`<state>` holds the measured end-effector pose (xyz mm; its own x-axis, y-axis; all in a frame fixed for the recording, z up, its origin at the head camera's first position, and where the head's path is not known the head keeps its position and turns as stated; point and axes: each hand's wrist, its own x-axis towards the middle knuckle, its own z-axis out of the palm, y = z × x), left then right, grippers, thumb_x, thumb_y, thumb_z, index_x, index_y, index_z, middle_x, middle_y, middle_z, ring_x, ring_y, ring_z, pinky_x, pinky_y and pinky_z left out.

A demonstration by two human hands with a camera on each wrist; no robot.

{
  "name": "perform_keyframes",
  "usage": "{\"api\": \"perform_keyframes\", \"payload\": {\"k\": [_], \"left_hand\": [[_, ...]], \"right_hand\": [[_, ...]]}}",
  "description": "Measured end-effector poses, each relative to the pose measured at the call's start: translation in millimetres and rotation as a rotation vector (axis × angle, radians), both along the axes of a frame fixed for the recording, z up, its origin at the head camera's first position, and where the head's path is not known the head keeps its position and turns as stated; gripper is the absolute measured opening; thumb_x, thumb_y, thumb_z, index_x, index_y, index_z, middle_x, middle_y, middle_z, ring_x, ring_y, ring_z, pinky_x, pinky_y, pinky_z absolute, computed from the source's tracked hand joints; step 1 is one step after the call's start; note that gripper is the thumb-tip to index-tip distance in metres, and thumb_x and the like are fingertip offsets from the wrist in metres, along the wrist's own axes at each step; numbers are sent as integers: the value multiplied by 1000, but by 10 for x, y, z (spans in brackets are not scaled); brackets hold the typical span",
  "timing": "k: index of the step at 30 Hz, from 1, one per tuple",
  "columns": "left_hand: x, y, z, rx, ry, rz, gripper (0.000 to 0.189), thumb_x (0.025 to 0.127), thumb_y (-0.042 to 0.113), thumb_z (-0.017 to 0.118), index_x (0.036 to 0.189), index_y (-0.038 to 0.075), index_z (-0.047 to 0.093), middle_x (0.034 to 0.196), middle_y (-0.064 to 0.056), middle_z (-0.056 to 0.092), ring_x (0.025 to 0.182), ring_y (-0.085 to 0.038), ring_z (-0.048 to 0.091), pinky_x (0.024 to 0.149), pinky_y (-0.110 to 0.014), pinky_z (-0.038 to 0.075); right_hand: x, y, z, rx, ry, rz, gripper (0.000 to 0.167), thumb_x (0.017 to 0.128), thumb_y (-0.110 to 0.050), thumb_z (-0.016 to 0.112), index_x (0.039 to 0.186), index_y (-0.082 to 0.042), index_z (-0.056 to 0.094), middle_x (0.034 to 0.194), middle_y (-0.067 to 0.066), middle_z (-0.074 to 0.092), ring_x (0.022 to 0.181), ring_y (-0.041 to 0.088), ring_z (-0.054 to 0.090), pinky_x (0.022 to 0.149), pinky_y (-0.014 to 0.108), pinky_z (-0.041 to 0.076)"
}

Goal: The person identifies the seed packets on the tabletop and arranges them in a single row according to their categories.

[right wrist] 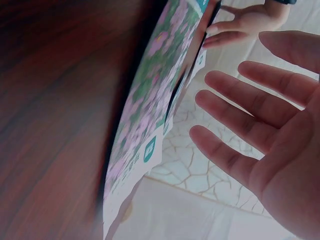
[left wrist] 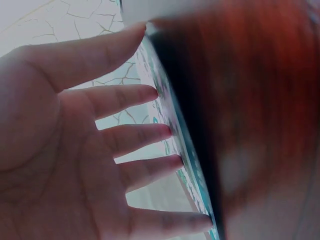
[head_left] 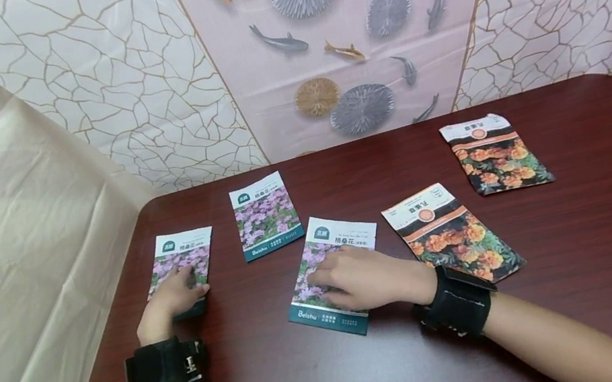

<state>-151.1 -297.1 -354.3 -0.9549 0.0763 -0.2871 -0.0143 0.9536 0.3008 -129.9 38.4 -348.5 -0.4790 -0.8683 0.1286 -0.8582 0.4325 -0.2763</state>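
Observation:
My left hand (head_left: 172,294) rests on a seed packet (head_left: 192,243) with purple flowers at the table's left side. In the left wrist view its fingers (left wrist: 135,135) are spread and nearly straight, the tips touching the packet (left wrist: 187,145). Over a second purple-flower seed packet (head_left: 329,322), in the middle, is my right hand (head_left: 367,276). From the right wrist, its fingers (right wrist: 240,120) look extended, with a gap between them and that packet (right wrist: 160,75). A third purple-flower packet (head_left: 266,215) lies behind, between the two hands.
Two seed packets with orange flowers lie to the right: one (head_left: 455,236) beside my right wrist, another (head_left: 496,154) farther back. The dark red wooden table (head_left: 587,182) ends at a patterned cloth backdrop (head_left: 138,77). Pale cloth (head_left: 1,238) hangs along the left edge.

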Motion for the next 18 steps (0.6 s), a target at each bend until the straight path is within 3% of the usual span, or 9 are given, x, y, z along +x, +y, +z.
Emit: {"api": "perform_keyframes", "payload": {"k": [8, 18], "left_hand": [[-12, -42, -28, -2, -10, 19, 60, 91, 20, 52, 133, -17, 29, 133, -44, 20, 121, -56, 24, 96, -61, 27], [-20, -52, -22, -14, -30, 38, 61, 93, 23, 51, 134, -17, 27, 134, -44, 18, 121, -55, 24, 96, -62, 27]], "right_hand": [[-41, 113, -34, -16, -2, -34, 31, 88, -21, 61, 115, -6, 63, 100, 5, 65, 91, 14, 58, 78, 34, 47], [-101, 228, -44, -97, 1, -41, 30, 87, -17, 61, 113, -2, 63, 99, 8, 65, 90, 17, 60, 79, 36, 49]]}}
